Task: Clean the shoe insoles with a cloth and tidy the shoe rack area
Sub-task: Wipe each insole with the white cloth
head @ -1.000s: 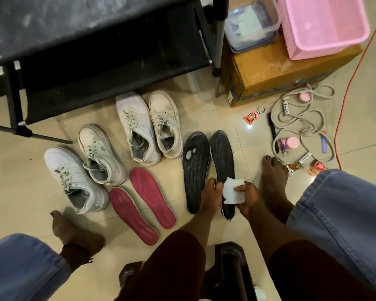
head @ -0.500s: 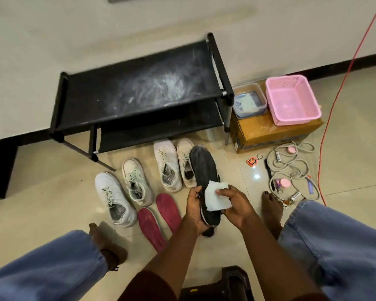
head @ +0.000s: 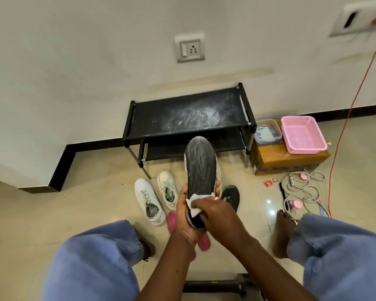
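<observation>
In front of the shoe rack, the left hand grips a dusty black insole raised off the floor; the right hand presses a white cloth on its heel. Bare floor lies left of the rack. The hands hide the heel and part of the pink insoles.

I count two black insoles: one at twelve o'clock in my hands, one on the floor at one o'clock. Two white shoes show at ten o'clock. Two pink insoles peek out beneath my wrists. One cloth, one shoe rack, one pink basket.
</observation>
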The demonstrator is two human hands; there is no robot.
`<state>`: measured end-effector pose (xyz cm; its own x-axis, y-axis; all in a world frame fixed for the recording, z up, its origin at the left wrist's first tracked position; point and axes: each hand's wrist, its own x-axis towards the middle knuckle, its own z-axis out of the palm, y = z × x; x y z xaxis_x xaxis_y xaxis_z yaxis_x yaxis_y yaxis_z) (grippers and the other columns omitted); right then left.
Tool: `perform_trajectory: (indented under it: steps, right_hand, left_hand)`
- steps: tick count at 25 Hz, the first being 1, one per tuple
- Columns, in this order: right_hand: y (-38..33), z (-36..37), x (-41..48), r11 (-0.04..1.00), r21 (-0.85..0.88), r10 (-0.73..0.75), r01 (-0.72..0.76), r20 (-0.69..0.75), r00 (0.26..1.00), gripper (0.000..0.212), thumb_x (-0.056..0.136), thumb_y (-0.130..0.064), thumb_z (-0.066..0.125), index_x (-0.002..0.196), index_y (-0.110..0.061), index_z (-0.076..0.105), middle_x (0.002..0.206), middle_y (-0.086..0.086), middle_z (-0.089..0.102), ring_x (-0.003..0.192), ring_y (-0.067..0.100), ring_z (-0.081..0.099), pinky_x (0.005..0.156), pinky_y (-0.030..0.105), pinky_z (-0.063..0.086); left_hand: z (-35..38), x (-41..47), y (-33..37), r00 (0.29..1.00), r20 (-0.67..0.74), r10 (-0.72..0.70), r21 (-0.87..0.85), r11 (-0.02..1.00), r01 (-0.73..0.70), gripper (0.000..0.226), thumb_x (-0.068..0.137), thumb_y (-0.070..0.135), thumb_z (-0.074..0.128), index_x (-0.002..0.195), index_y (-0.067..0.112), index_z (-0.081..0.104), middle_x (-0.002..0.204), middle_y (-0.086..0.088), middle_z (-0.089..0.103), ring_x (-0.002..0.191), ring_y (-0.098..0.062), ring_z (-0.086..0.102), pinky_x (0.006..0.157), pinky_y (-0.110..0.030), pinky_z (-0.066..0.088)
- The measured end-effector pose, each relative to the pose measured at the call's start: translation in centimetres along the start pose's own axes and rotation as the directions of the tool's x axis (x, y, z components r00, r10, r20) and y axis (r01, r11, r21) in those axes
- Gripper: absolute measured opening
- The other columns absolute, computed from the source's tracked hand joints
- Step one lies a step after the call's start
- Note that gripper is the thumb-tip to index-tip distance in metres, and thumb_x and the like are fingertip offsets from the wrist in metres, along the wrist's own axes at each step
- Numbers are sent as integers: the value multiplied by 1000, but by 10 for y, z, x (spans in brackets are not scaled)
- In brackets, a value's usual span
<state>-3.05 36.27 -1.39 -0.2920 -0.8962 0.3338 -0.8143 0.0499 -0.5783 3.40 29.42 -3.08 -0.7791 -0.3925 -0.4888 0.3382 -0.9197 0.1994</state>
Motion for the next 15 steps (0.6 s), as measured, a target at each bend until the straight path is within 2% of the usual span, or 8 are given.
perform_trajectory:
  steps: [2, 4, 7, 9, 11, 13, 15]
  right_hand:
    - [-19, -6, -18, 994, 23, -108, 108, -8, 994, 24, 75, -21, 53, 83, -13, 74, 79, 3, 73, 72, 14, 70, 70, 23, 56]
    - [-29, -17, -33, 975, -3, -224, 224, -12, 975, 30, 79, -24, 47, 84, -13, 75, 84, -1, 74, 79, 10, 69, 81, 18, 50]
    - [-32, -34, -38, 939, -98, -331, 330, 6, 943, 18, 74, -16, 62, 86, -12, 75, 87, 0, 74, 83, 11, 69, 81, 20, 51]
    - [-35, -36, -29, 941, -178, -299, 288, -35, 954, 23, 64, -8, 70, 87, -8, 75, 87, 5, 74, 82, 16, 70, 78, 25, 54]
    - [-47, -37, -18, 972, -168, -186, 165, -119, 975, 24, 62, -4, 69, 85, -5, 74, 85, 8, 74, 79, 20, 71, 75, 30, 55]
    - [-57, -32, -21, 980, -120, -175, 156, -169, 970, 20, 72, -6, 59, 84, -5, 74, 85, 8, 74, 79, 18, 71, 79, 25, 53]
    - [-61, -29, -39, 970, -82, -239, 230, -130, 962, 29, 85, -15, 47, 87, -8, 75, 88, 4, 74, 83, 12, 69, 84, 17, 48]
  left_hand:
    - [6, -16, 3, 1000, 8, 2, -15, 1000, -2, 64, 74, 31, 74, 127, 1, 57, 122, -19, 60, 108, -32, 61, 99, -39, 47]
    - [6, -22, 4, 1000, 4, 26, -18, 999, -26, 68, 80, 38, 65, 136, 4, 48, 132, -16, 53, 117, -28, 54, 109, -35, 36]
    - [12, -32, 3, 997, 74, 24, -20, 1000, -22, 81, 76, 38, 71, 142, 4, 39, 139, -15, 47, 119, -27, 52, 106, -36, 41]
    - [17, -39, -3, 992, 125, -16, -8, 1000, 17, 91, 71, 39, 77, 145, 7, 34, 135, -13, 49, 120, -25, 51, 107, -34, 39]
    - [18, -43, -7, 988, 151, -35, -13, 999, 37, 95, 69, 38, 80, 145, 7, 33, 128, -14, 55, 115, -27, 56, 104, -35, 42]
    - [20, -46, -7, 984, 178, -21, -29, 999, 27, 91, 71, 39, 77, 145, 8, 34, 128, -14, 56, 112, -28, 59, 98, -38, 47]
    - [21, -50, -5, 983, 183, -4, -24, 1000, 8, 80, 76, 40, 72, 141, 6, 40, 129, -15, 55, 112, -28, 59, 97, -38, 46]
